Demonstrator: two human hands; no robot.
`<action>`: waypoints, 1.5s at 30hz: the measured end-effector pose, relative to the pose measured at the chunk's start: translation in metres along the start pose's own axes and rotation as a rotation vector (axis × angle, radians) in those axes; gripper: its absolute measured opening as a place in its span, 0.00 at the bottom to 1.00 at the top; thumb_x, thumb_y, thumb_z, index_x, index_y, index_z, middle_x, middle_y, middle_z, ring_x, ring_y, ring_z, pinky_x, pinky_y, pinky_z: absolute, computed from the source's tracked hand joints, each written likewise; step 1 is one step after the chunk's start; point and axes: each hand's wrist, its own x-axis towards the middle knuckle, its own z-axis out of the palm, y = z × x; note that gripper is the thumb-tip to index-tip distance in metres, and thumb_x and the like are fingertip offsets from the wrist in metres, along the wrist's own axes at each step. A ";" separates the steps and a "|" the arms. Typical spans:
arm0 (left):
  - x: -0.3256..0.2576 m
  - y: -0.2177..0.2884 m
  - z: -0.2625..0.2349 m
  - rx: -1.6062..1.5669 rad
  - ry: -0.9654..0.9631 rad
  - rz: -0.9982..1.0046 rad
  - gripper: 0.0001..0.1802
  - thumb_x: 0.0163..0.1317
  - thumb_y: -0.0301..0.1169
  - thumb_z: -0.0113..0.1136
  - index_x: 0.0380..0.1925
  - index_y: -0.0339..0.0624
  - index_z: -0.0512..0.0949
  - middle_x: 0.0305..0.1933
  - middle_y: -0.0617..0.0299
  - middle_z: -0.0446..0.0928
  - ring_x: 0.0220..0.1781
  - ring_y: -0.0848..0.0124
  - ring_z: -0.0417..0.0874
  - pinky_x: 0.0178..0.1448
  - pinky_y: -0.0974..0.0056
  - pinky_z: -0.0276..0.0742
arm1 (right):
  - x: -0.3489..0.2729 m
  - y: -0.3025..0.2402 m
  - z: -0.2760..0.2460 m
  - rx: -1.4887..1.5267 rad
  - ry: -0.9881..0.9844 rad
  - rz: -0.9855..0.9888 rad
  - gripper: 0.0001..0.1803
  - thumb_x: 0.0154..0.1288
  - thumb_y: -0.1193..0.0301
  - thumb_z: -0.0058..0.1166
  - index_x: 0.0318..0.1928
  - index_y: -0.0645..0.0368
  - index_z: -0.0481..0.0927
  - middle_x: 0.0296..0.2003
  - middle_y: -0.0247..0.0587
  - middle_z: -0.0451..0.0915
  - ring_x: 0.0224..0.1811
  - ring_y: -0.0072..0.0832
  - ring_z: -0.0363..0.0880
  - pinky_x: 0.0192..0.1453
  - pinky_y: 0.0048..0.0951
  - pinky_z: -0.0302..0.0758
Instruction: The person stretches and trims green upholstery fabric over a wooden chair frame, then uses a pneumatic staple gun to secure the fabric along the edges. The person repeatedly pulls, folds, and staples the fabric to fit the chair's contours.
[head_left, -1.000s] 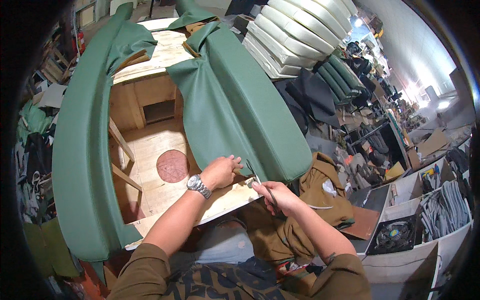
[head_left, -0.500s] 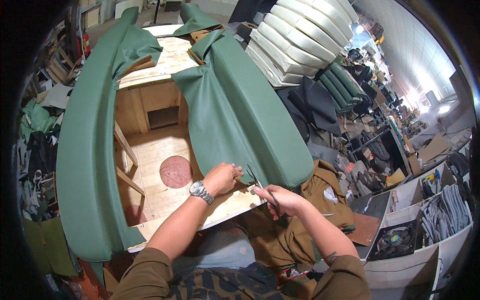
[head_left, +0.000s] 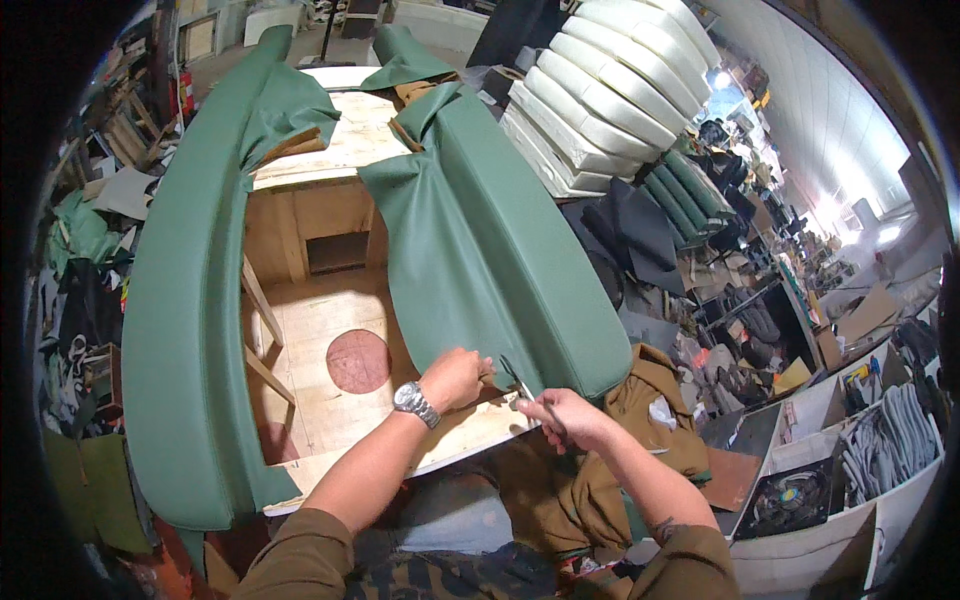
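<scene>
My left hand (head_left: 455, 380), with a metal watch (head_left: 415, 403) on its wrist, is closed on the lower edge of a loose green leather cover (head_left: 445, 300). My right hand (head_left: 575, 420) is wrapped round a pair of scissors (head_left: 516, 377), whose blades point up and left against the green leather beside my left fingers. The cover drapes off the padded right arm of a wooden sofa frame (head_left: 460, 425). Both hands are over the frame's near wooden rail. The exact cutting line is too small to make out.
A matching green padded arm (head_left: 180, 350) runs along the left. Between them lies an open wooden cavity with a reddish round patch (head_left: 359, 361). White foam cushions (head_left: 610, 90) are stacked at the far right. Brown cloth (head_left: 640, 420) and partitioned bins (head_left: 840, 480) are nearer right.
The whole view has shifted slightly, so the frame appears lower and farther right. My right fingers look more closed round the scissors' handles. My left hand keeps its hold on the leather.
</scene>
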 end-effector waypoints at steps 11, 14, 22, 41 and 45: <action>-0.018 0.000 -0.047 -0.301 0.117 0.007 0.24 0.58 0.22 0.55 0.55 0.41 0.85 0.47 0.36 0.84 0.48 0.44 0.87 0.59 0.51 0.81 | 0.020 -0.018 0.026 0.005 0.208 -0.147 0.29 0.67 0.47 0.66 0.31 0.65 0.81 0.17 0.33 0.73 0.13 0.22 0.71 0.16 0.30 0.70; -0.023 -0.008 -0.059 -0.309 0.216 -0.010 0.23 0.58 0.22 0.54 0.55 0.36 0.84 0.48 0.34 0.84 0.50 0.43 0.87 0.59 0.51 0.81 | 0.036 -0.031 0.028 -0.025 0.234 -0.168 0.29 0.68 0.47 0.66 0.38 0.67 0.83 0.19 0.33 0.74 0.13 0.21 0.70 0.17 0.29 0.69; -0.030 -0.048 -0.083 -0.418 0.416 -0.135 0.20 0.59 0.21 0.52 0.50 0.30 0.83 0.45 0.36 0.85 0.49 0.44 0.87 0.55 0.49 0.80 | 0.101 -0.083 0.031 -0.053 0.327 -0.205 0.28 0.65 0.49 0.67 0.24 0.62 0.78 0.17 0.38 0.77 0.16 0.28 0.78 0.22 0.34 0.78; -0.048 -0.080 -0.125 -0.537 0.487 -0.518 0.26 0.57 0.57 0.74 0.34 0.44 0.87 0.25 0.65 0.86 0.27 0.74 0.86 0.39 0.65 0.80 | 0.225 -0.203 0.035 -0.099 0.499 -0.272 0.29 0.62 0.50 0.70 0.24 0.66 0.81 0.21 0.45 0.81 0.19 0.35 0.81 0.24 0.40 0.79; -0.059 -0.079 -0.142 -0.416 0.342 -0.517 0.22 0.60 0.49 0.72 0.26 0.40 0.85 0.17 0.63 0.81 0.20 0.73 0.83 0.35 0.63 0.79 | 0.247 -0.224 0.033 -0.010 0.492 -0.235 0.30 0.62 0.50 0.70 0.22 0.67 0.80 0.22 0.48 0.83 0.20 0.37 0.83 0.27 0.42 0.79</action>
